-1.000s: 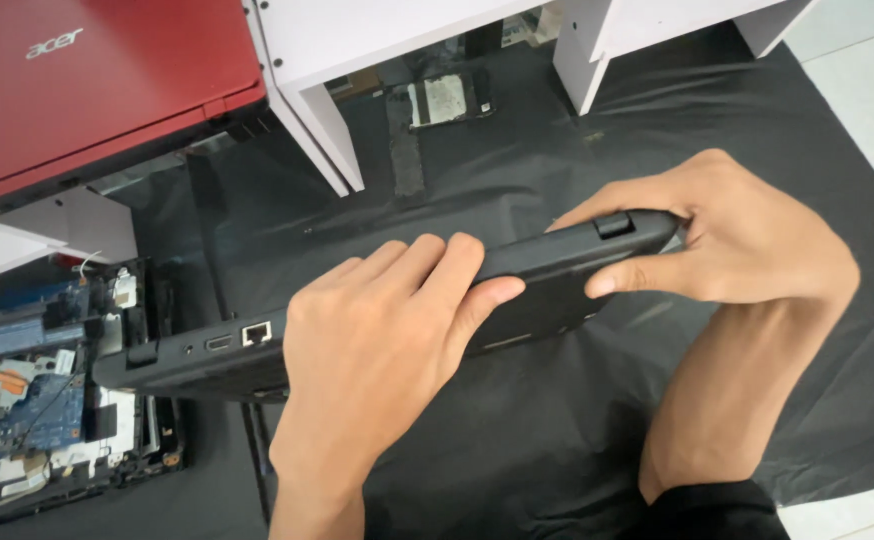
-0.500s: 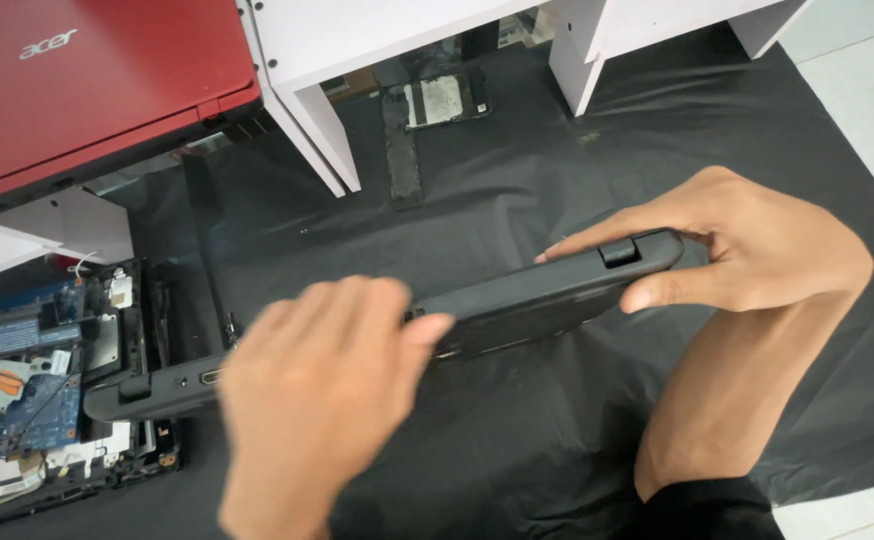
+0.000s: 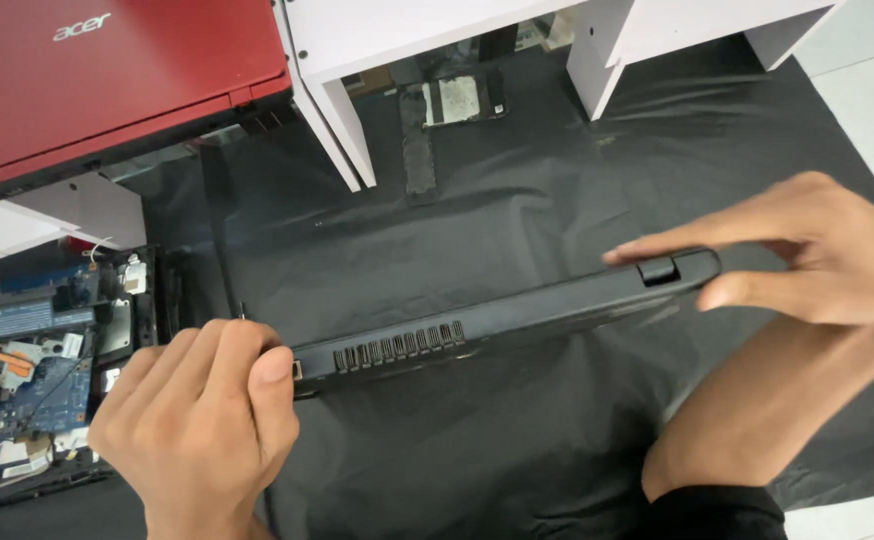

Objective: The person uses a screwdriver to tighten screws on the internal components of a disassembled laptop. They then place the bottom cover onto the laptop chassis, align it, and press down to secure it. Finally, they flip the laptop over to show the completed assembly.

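A black laptop (image 3: 502,325) is held edge-up above a black sheet (image 3: 517,190), its side with a row of vent slots facing me. My left hand (image 3: 202,420) grips its left end, fingers curled over the corner. My right hand (image 3: 817,255) holds its right end, fingers above and thumb below, near a small latch on the edge.
A closed red laptop (image 3: 107,80) rests on white stands at the upper left. An opened laptop with exposed blue circuit board and fan (image 3: 27,370) lies at the left edge. White table legs (image 3: 342,120) and a small loose board (image 3: 457,100) sit at the top.
My left hand slid from the middle of the black laptop to its left end. The laptop turned, so the vent side now shows. My right hand stayed on the right end.
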